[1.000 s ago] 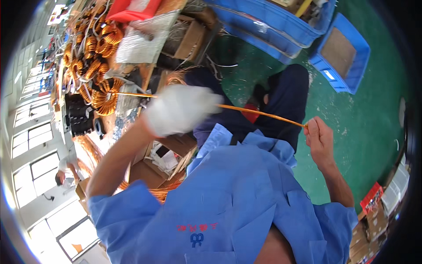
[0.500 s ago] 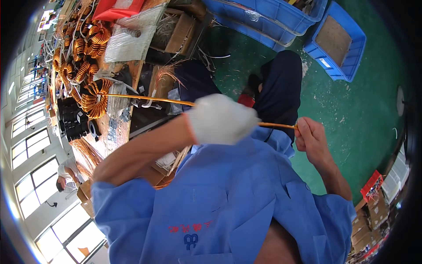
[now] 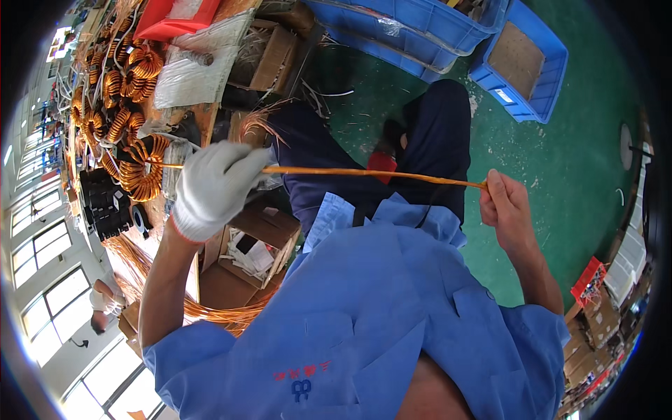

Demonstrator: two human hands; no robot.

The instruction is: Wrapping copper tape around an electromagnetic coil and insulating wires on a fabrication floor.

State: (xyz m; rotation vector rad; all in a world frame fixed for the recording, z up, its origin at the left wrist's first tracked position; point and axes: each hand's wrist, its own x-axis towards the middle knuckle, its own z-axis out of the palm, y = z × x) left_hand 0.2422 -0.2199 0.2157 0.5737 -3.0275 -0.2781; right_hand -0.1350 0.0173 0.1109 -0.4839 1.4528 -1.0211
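Note:
A bundle of copper wires (image 3: 350, 171) stretches across my lap from a wound toroidal coil (image 3: 145, 171) on the bench at the left. My left hand (image 3: 220, 185), in a white knitted glove, is closed around the bundle a short way from the coil. The far end of the bundle is pinched in my bare right hand (image 3: 505, 206), over the green floor. Between the two hands the strands run nearly straight and close together. Where the glove wraps them, the wires are hidden.
More wound coils (image 3: 126, 91) crowd the wooden bench, with black rings (image 3: 105, 203) near its corner. Loose copper wires (image 3: 210, 315) and a cardboard box (image 3: 234, 280) lie at my left. Blue crates (image 3: 521, 63) stand on the floor ahead. A person (image 3: 105, 301) is at the far left.
My gloved left hand has slid left along the wire bundle, from near my right hand to close by the coil. My right hand still grips the end, slightly farther right.

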